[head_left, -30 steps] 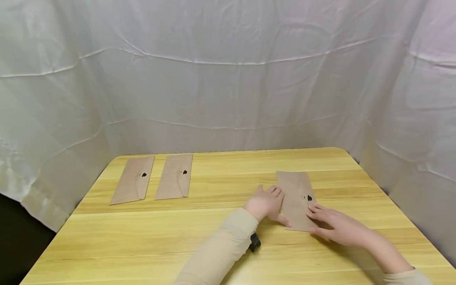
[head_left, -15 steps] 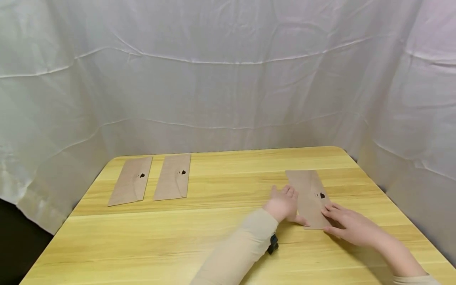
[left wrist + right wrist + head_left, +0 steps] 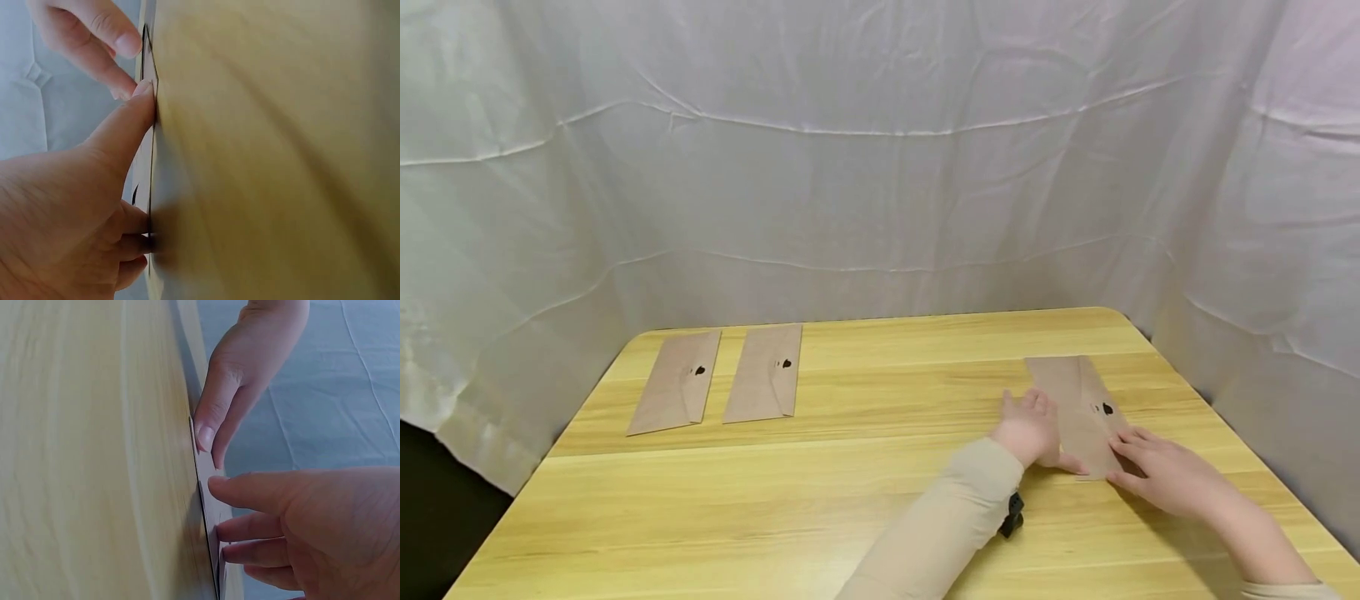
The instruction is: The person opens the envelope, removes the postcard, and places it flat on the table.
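A flat brown paper envelope (image 3: 1078,396) with a small black printed mark lies on the right part of the table. At its left side is my left hand (image 3: 1028,429), fingers at the long edge and thumb at the near corner. In the left wrist view the left thumb (image 3: 125,122) touches the envelope's edge. My right hand (image 3: 1172,475) rests its fingertips on the envelope's right side near the bottom. The right wrist view shows these right fingers (image 3: 253,540) extended against the paper, thumb apart from them. Neither hand wraps around the envelope.
Two similar brown envelopes, one at the far left (image 3: 670,383) and one beside it (image 3: 760,375), lie side by side near the back of the wooden table (image 3: 700,517). A pale curtain (image 3: 880,200) surrounds the back and sides. A black wrist device (image 3: 1012,515) hangs under the left sleeve.
Both hands have moved to the right, and the envelope between them has slid right along the table with them. The two envelopes at the left stay in place.
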`<act>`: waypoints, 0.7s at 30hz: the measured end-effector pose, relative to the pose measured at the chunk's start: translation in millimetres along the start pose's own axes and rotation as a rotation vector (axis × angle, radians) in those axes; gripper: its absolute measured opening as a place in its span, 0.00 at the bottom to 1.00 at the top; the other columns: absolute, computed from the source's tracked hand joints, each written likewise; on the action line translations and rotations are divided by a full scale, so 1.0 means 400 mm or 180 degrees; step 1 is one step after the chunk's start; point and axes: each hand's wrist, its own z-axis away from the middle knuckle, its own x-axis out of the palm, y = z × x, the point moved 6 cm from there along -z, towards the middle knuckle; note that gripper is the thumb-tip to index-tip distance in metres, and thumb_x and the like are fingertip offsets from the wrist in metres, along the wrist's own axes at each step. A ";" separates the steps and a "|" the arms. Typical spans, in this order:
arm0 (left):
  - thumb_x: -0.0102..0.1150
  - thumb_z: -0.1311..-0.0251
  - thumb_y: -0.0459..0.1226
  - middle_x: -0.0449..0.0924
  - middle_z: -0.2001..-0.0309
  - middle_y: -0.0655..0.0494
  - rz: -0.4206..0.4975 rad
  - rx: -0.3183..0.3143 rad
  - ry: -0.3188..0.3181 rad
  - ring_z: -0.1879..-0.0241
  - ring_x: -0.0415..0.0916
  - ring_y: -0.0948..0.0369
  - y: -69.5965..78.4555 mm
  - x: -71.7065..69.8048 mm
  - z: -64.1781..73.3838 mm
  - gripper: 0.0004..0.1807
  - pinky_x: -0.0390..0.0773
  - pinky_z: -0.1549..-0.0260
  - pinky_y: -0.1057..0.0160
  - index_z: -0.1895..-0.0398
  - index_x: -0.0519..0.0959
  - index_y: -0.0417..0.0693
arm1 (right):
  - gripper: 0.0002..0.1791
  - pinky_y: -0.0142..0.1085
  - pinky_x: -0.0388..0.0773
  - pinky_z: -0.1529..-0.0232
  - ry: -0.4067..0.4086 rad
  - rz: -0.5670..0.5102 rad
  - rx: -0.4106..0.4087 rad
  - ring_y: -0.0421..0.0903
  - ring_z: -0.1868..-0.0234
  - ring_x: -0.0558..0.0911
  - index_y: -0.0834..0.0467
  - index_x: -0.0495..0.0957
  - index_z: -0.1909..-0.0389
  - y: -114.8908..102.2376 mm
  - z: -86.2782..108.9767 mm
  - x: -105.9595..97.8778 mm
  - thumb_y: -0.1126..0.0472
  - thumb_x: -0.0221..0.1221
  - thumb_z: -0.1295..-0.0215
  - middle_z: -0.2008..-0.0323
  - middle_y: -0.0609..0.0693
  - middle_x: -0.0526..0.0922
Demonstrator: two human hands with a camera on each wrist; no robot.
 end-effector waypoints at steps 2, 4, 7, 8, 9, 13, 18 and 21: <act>0.39 0.55 0.81 0.46 0.24 0.76 0.0045 -0.0022 0.0035 0.24 0.41 0.74 0.012 -0.003 -0.002 0.55 0.48 0.25 0.57 0.24 0.48 0.71 | 0.33 0.64 0.69 0.44 -0.0033 -0.0022 0.0049 0.73 0.39 0.70 0.69 0.77 0.44 0.013 0.002 -0.002 0.45 0.61 0.37 0.40 0.73 0.73; 0.40 0.55 0.81 0.48 0.25 0.76 0.0122 -0.0012 0.0086 0.24 0.42 0.73 0.023 -0.006 -0.006 0.55 0.49 0.25 0.56 0.24 0.49 0.70 | 0.33 0.64 0.69 0.44 -0.0056 -0.0057 0.0081 0.73 0.39 0.70 0.70 0.77 0.44 0.025 0.004 -0.003 0.45 0.61 0.37 0.40 0.73 0.73; 0.42 0.56 0.81 0.49 0.25 0.75 0.0231 0.0022 0.0101 0.24 0.42 0.73 0.038 -0.003 -0.025 0.56 0.49 0.25 0.55 0.24 0.49 0.69 | 0.32 0.65 0.69 0.45 -0.0078 -0.0091 0.0102 0.74 0.39 0.69 0.71 0.76 0.44 0.040 0.007 -0.004 0.46 0.61 0.36 0.40 0.74 0.72; 0.42 0.57 0.81 0.49 0.25 0.75 0.0254 0.0017 0.0092 0.24 0.42 0.73 0.045 0.004 -0.042 0.57 0.49 0.25 0.55 0.24 0.49 0.69 | 0.32 0.65 0.69 0.44 -0.0092 -0.0094 0.0109 0.75 0.39 0.69 0.71 0.76 0.44 0.045 0.008 -0.005 0.46 0.60 0.36 0.40 0.74 0.72; 0.43 0.59 0.82 0.49 0.25 0.75 0.0272 0.0014 0.0068 0.24 0.42 0.73 0.054 0.013 -0.063 0.58 0.48 0.26 0.54 0.24 0.49 0.69 | 0.33 0.65 0.69 0.44 -0.0105 -0.0090 0.0117 0.75 0.39 0.69 0.72 0.76 0.44 0.050 0.009 -0.005 0.47 0.60 0.36 0.40 0.75 0.72; 0.40 0.62 0.84 0.45 0.25 0.75 0.0222 -0.0013 -0.0056 0.24 0.38 0.73 0.082 0.035 -0.115 0.61 0.46 0.26 0.51 0.24 0.46 0.70 | 0.33 0.66 0.68 0.44 -0.0142 -0.0064 0.0146 0.76 0.39 0.68 0.73 0.75 0.44 0.067 0.010 -0.005 0.47 0.60 0.36 0.40 0.75 0.71; 0.40 0.58 0.82 0.48 0.25 0.75 0.0221 0.0038 0.0028 0.24 0.40 0.73 0.084 0.001 -0.068 0.58 0.48 0.26 0.52 0.24 0.48 0.69 | 0.32 0.66 0.69 0.46 -0.0142 -0.0087 0.0187 0.76 0.41 0.70 0.72 0.75 0.44 0.086 0.010 -0.008 0.48 0.60 0.35 0.42 0.78 0.71; 0.40 0.56 0.82 0.50 0.26 0.75 0.0161 0.0012 0.0096 0.25 0.42 0.74 0.083 -0.012 -0.050 0.56 0.49 0.26 0.53 0.25 0.49 0.69 | 0.30 0.64 0.72 0.49 -0.0136 -0.0160 0.0155 0.74 0.44 0.74 0.72 0.75 0.45 0.096 0.007 -0.008 0.50 0.60 0.35 0.45 0.78 0.73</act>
